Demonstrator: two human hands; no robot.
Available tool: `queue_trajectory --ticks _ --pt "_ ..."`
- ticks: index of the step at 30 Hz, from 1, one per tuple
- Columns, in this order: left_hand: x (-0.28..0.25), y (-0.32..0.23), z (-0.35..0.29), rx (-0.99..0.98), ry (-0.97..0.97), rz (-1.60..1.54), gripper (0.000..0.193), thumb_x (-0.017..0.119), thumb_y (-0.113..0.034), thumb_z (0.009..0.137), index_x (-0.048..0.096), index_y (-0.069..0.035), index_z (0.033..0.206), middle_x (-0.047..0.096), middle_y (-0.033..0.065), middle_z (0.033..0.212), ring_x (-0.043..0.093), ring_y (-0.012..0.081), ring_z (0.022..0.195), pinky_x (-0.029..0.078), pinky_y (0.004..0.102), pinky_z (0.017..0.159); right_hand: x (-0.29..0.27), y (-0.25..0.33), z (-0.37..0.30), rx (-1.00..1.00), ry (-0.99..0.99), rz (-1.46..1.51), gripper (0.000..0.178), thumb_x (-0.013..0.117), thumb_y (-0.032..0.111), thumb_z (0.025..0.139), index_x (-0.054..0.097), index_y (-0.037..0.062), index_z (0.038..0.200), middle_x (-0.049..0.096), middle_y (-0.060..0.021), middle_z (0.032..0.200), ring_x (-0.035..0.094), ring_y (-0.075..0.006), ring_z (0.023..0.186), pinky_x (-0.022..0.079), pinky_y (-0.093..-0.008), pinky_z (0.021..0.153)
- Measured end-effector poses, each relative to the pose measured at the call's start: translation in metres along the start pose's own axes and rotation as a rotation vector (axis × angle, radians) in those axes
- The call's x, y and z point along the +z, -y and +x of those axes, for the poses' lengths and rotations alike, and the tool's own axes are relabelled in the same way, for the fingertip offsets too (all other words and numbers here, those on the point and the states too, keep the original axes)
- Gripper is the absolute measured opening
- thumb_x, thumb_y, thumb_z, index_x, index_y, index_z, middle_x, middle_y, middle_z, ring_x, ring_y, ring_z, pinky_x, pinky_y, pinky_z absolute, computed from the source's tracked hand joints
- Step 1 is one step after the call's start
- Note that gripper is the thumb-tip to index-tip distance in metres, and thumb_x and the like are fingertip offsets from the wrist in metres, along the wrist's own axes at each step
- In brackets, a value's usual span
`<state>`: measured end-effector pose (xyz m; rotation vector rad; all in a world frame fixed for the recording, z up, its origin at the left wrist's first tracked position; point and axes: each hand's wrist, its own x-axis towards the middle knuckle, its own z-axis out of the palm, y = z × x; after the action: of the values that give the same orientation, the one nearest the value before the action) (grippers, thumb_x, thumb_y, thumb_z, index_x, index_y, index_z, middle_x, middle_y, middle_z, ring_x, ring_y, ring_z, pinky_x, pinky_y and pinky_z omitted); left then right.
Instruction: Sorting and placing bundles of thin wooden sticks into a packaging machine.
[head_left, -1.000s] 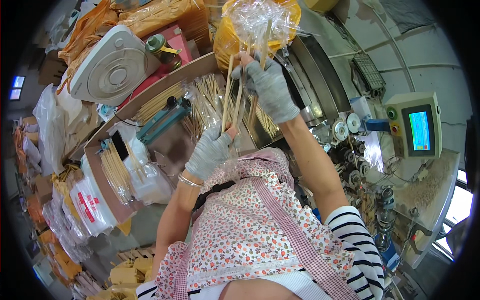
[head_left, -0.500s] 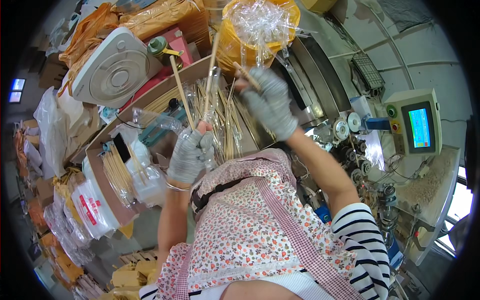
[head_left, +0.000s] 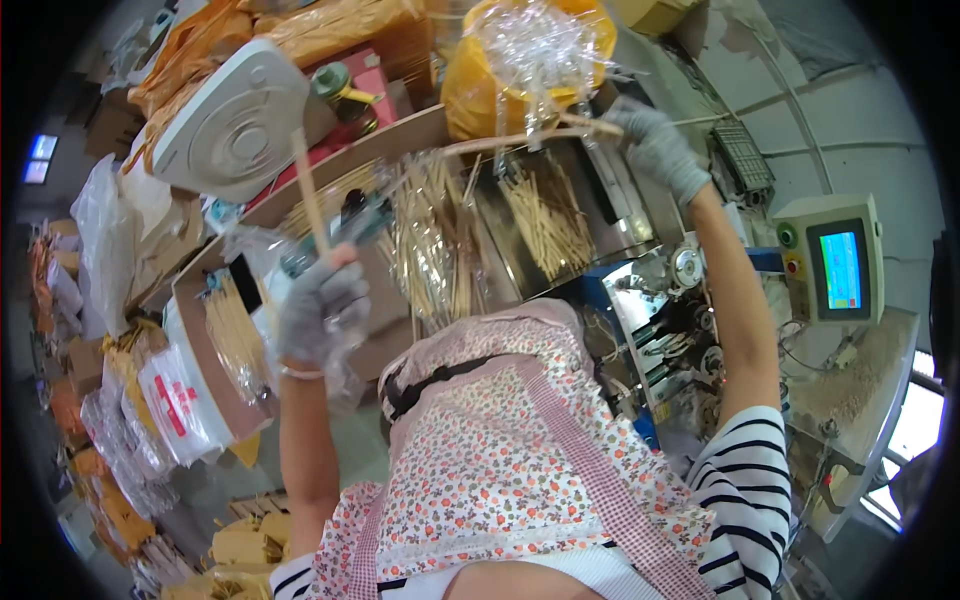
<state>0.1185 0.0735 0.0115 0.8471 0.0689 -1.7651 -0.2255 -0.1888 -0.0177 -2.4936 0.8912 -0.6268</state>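
Note:
My left hand [head_left: 325, 305], in a grey glove with bare fingertips, is closed around a blurred pale wooden chopstick [head_left: 310, 190] that points up and away. Crumpled clear film [head_left: 345, 375] hangs below that hand. At the far right, my gloved right hand [head_left: 660, 150] grips another wooden chopstick [head_left: 595, 124], which points left toward the yellow bag [head_left: 470, 105] filled with clear plastic scraps [head_left: 535, 45]. Between my hands lie chopsticks in clear wrappers [head_left: 430, 230] in a cardboard box. Loose bare chopsticks [head_left: 545, 220] rest on a metal tray beside them.
A white fan-like appliance [head_left: 230, 130] and a green-capped bottle [head_left: 335, 85] stand behind the cardboard box. More chopsticks [head_left: 235, 330] fill its left end. Right of me is machinery with rollers [head_left: 687, 267] and a control panel with a lit screen [head_left: 838, 268].
My hands have moved apart: the left one to the left, the right one right and farther away with its chopstick. The bare chopsticks on the metal tray have come into view.

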Motion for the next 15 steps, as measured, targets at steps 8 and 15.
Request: queue_trajectory --ticks 8,15 --pt "-0.008 -0.082 0.004 0.295 0.111 0.053 0.015 0.042 -0.018 0.095 0.048 -0.005 0.089 0.027 -0.0068 0.053 0.026 0.0031 0.043 0.022 0.0206 0.036 0.005 0.009 -0.049 0.459 0.223 0.362 0.010 0.062 0.010 0.081 0.065 0.0038 0.088 0.062 -0.0064 0.075 0.057 -0.0129 0.071 0.046 -0.0281 0.067" --pt "0.129 -0.090 0.114 0.365 -0.103 0.540 0.021 0.043 -0.016 0.093 0.053 -0.001 0.103 0.034 -0.0069 0.060 0.034 0.0038 0.049 0.029 0.0181 0.041 0.062 -0.028 -0.084 0.732 -0.030 0.532 0.013 0.056 0.014 0.080 0.061 0.0021 0.082 0.061 -0.0032 0.073 0.053 -0.0111 0.063 0.045 -0.0258 0.061"
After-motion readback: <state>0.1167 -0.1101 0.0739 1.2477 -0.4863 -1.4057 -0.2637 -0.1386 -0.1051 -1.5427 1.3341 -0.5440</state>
